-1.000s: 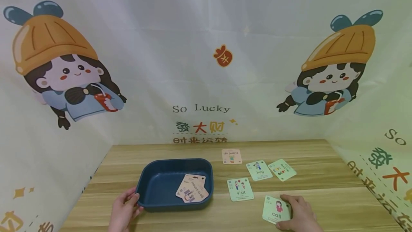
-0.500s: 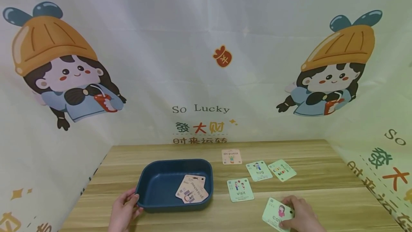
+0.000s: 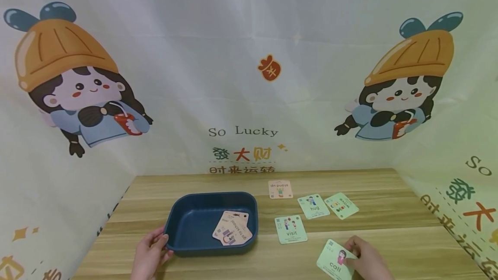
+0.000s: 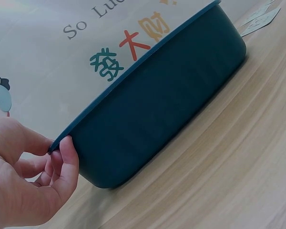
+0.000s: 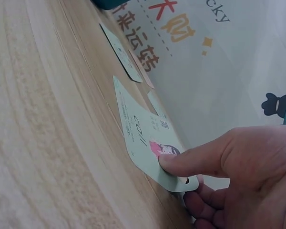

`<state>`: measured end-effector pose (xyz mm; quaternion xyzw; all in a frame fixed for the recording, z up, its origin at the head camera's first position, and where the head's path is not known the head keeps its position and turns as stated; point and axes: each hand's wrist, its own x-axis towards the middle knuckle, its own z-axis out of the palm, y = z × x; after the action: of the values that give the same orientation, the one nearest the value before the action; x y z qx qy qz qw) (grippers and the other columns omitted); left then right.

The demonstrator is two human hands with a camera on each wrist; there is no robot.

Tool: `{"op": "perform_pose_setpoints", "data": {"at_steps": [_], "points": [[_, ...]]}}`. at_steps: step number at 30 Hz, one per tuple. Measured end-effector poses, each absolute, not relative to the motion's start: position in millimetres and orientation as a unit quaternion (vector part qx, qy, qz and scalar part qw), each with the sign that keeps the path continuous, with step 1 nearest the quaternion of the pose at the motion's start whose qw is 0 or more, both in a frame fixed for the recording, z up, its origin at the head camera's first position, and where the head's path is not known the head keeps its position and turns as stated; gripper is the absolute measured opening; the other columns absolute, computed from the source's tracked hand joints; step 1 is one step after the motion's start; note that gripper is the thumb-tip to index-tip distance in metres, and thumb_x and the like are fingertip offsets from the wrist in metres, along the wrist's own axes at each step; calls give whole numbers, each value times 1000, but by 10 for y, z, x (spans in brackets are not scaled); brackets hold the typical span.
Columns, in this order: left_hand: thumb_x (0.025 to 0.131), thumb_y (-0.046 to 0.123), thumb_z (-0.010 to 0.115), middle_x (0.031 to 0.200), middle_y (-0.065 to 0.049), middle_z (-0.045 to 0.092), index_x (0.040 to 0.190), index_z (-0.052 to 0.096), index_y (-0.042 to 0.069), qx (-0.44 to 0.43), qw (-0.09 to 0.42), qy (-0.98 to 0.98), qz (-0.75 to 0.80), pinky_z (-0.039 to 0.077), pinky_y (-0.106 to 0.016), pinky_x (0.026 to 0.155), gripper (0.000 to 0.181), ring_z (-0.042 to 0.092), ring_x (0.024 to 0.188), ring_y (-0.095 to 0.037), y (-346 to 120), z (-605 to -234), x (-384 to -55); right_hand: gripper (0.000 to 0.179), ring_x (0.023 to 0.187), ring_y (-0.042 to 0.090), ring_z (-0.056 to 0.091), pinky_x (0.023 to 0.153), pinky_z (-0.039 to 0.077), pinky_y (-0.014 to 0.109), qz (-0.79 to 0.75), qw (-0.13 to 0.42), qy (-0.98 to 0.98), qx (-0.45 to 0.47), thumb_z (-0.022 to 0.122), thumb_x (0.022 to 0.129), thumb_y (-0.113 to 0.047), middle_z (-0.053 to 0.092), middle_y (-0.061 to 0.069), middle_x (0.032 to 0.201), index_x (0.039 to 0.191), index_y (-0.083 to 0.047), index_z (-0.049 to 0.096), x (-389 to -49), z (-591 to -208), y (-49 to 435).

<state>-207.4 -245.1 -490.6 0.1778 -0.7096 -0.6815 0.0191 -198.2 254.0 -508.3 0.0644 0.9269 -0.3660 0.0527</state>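
Observation:
My left hand [image 3: 149,252] pinches the rim of a dark blue tray [image 4: 152,100] at its near left corner, thumb and fingers on either side of the edge. Inside the tray, at its right end, lie overlapping pink cards [image 3: 233,230], the top one reading "go to school". At the front right, my right hand [image 3: 367,260] holds a green "call" card [image 5: 143,136] by its right side. In the right wrist view the thumb presses on the picture while the fingers curl beneath, and the card tilts over the table.
Green cards reading "visit" [image 3: 291,229], "hug" [image 3: 313,206] and "wave" [image 3: 341,205] lie right of the tray. A pink "stand up" card [image 3: 280,189] lies behind them. A printed cloth backdrop [image 3: 249,111] rises behind the wooden table [image 3: 295,267].
The "call" card has turned and shifted slightly to the right in my right hand, its left side coming off the angle it had. My left hand and the tray have stayed in place.

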Motion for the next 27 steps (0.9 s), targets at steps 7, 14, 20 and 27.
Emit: {"op": "perform_pose_setpoints", "data": {"at_steps": [7, 14, 20, 27], "points": [[95, 6, 43, 107, -14, 43, 135, 30, -10, 177, 17, -707, -685, 54, -22, 60, 45, 52, 74, -10, -2457, -4896, -2072, 21, 64, 17, 42, 54, 34, 24, -397, 40, 914, 80, 72, 70, -3, 44, 2, 69, 85, -7, 57, -1978, -5072, 2571], [95, 5, 42, 109, -15, 42, 135, 30, -10, 176, 16, -709, -683, 54, -22, 60, 45, 52, 75, -11, -2454, -4895, -2067, 17, 65, 16, 44, 57, 36, 24, -427, 41, 900, 80, 69, 74, -2, 47, 3, 69, 87, -6, 58, -1956, -5031, 2601], [94, 5, 41, 109, -17, 42, 134, 31, -10, 180, 20, -710, -680, 54, -23, 60, 44, 53, 75, -11, -2452, -4900, -2063, 12, 64, 14, 45, 58, 36, 23, -422, 33, 904, 68, 66, 77, -4, 50, 2, 67, 87, -7, 59, -1943, -5005, 2623], [94, 6, 43, 109, -18, 42, 135, 30, -10, 175, 18, -709, -683, 54, -24, 61, 46, 53, 75, -12, -2458, -4915, -2071, 9, 63, 13, 45, 56, 37, 23, -421, 31, 904, 60, 65, 80, -11, 53, 2, 67, 87, -8, 61, -1930, -4982, 2622]]}}
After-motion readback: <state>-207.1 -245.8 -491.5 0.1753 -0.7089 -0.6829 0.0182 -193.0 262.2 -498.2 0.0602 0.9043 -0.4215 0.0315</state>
